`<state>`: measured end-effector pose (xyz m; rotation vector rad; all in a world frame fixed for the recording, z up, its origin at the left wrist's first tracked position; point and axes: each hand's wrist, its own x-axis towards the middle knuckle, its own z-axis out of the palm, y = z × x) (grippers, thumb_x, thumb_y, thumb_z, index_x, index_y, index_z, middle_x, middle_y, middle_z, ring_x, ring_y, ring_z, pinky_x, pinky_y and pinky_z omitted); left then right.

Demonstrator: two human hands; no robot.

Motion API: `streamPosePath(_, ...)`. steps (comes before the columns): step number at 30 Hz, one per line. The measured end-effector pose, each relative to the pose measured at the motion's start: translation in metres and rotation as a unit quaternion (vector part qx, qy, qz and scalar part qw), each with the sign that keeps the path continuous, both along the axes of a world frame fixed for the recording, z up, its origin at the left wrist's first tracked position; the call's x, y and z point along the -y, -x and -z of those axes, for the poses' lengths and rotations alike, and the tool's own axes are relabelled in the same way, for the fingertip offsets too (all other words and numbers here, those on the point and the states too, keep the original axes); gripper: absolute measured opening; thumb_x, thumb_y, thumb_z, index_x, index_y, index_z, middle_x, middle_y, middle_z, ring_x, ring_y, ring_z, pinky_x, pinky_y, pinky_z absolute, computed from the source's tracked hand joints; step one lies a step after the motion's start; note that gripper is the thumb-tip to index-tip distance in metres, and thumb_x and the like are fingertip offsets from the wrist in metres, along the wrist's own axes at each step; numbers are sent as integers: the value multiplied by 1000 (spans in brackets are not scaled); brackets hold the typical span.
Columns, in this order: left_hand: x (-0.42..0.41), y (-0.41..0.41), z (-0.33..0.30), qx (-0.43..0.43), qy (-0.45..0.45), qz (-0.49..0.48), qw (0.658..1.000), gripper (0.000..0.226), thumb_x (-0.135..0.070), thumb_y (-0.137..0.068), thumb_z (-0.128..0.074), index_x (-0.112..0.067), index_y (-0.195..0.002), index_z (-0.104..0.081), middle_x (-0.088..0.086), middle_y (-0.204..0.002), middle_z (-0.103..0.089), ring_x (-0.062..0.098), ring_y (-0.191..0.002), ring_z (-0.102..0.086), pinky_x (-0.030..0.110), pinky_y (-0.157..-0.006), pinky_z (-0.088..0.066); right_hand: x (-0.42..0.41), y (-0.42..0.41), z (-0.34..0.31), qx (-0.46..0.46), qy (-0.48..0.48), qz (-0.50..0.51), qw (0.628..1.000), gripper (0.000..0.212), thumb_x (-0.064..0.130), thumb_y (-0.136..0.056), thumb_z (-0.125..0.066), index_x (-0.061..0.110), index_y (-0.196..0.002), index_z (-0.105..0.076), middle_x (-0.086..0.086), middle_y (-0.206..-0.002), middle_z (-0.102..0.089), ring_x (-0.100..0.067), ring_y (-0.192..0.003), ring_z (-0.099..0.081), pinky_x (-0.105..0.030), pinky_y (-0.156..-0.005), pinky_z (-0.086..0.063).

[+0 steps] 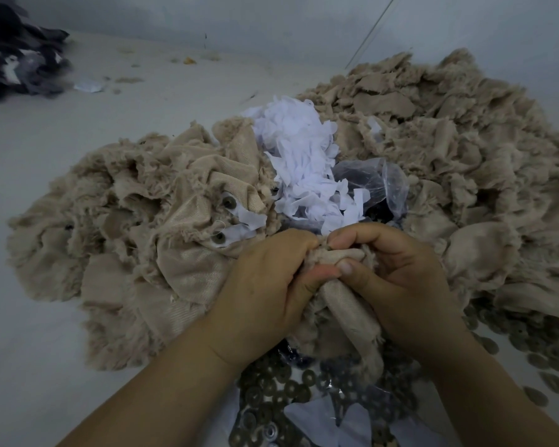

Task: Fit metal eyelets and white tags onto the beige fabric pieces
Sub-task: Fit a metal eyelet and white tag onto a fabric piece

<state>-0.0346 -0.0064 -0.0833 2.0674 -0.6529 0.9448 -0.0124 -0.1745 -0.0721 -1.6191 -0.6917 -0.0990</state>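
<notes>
Both hands meet low in the middle of the head view on one beige fabric piece [346,304]. My left hand [265,285] grips its left side with curled fingers. My right hand [397,279] pinches its top fold between thumb and fingers. Whatever lies between the fingertips is hidden. A heap of white tags [304,156] sits just beyond the hands. Loose metal eyelets [281,391] lie scattered under my wrists and out to the right. On the left pile [142,221], two fabric pieces carry an eyelet with a white tag [228,201].
A second, larger pile of beige pieces [449,150] fills the right side. A clear plastic bag [375,179] lies beside the tags. Dark fabric [17,59] is heaped at the far left corner. The pale table [46,140] runs back to a wall.
</notes>
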Motion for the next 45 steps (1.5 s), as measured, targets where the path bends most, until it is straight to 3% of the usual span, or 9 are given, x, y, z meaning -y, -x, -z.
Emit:
streamPosePath(6, 0, 2, 6, 53, -14, -33, 998, 42, -30, -100, -45, 5, -88, -65, 9, -70, -58, 8, -68, -42, 4, -74, -29, -2, -1, -2, -12, 2, -35, 999, 15, 30, -85, -67, 39, -96, -70, -1, -94, -68, -17, -83, -64, -22, -75, -54)
streamPosePath(12, 1, 3, 10, 69, -15, -25, 997, 51, -28, -102, -42, 5, -72, -66, 12, -64, -58, 17, -61, -46, 29, -57, -40, -4, 0, 0, 30, 8, -26, 999, 17, 43, -90, -64, 26, -93, -66, -3, -92, -67, -26, -84, -64, -37, -75, -56)
streamPosePath(14, 1, 3, 9, 67, -11, -26, 997, 51, -28, -103, -42, 5, -73, -66, 12, -67, -60, 16, -64, -47, 25, -60, -41, -4, 0, 1, 23, 1, -22, 999, 12, 35, -89, -68, 25, -92, -65, -3, -93, -68, -24, -86, -65, -33, -76, -56)
streamPosePath(19, 0, -5, 5, 9, 30, -60, 998, 34, -25, -99, -50, 0, -80, -64, -2, -71, -56, -1, -66, -41, 2, -68, -32, -6, 2, 1, 3, 14, 32, 999, 23, 16, -81, -75, 21, -102, -66, 9, -98, -69, -8, -89, -67, -19, -76, -53)
streamPosePath(25, 0, -5, 8, -21, 103, -100, 989, 16, -20, -94, -57, -8, -85, -64, -5, -75, -58, 5, -70, -53, 5, -67, -38, 2, 6, 0, -52, 37, 156, 986, 42, 51, -68, -83, 16, -80, -65, -5, -72, -68, -24, -62, -63, -36, -55, -55)
streamPosePath(31, 2, -7, 5, -140, 253, -65, 955, 14, -34, -92, -56, -22, -91, -61, -8, -83, -63, 9, -77, -61, 26, -68, -51, -7, 9, 1, -174, -4, 92, 980, 29, 37, -82, -72, 8, -80, -72, -11, -73, -73, -26, -60, -68, -38, -52, -58)
streamPosePath(36, 3, 0, 3, -168, 255, -9, 952, 32, -43, -78, -72, -16, -85, -56, 3, -79, -58, 24, -69, -57, 36, -58, -51, -9, 6, -2, -389, -198, 0, 900, 38, 29, -91, -55, -1, -109, -69, -28, -106, -71, -38, -97, -71, -42, -75, -61)
streamPosePath(42, 3, -2, 3, -121, 162, -12, 979, 26, -15, -91, -61, -2, -69, -59, 1, -67, -52, 15, -64, -50, 26, -61, -42, -10, 8, -3, -365, -209, -36, 906, 51, 38, -96, -52, -3, -124, -62, -30, -120, -65, -41, -113, -65, -50, -93, -55)
streamPosePath(45, -1, -3, 2, -163, 155, 18, 974, 31, -8, -91, -54, 0, -61, -51, 2, -61, -48, 13, -60, -46, 25, -58, -39, -11, 9, -1, -326, -165, -25, 930, 50, 39, -83, -68, 4, -119, -67, -25, -113, -70, -41, -107, -68, -49, -86, -56)
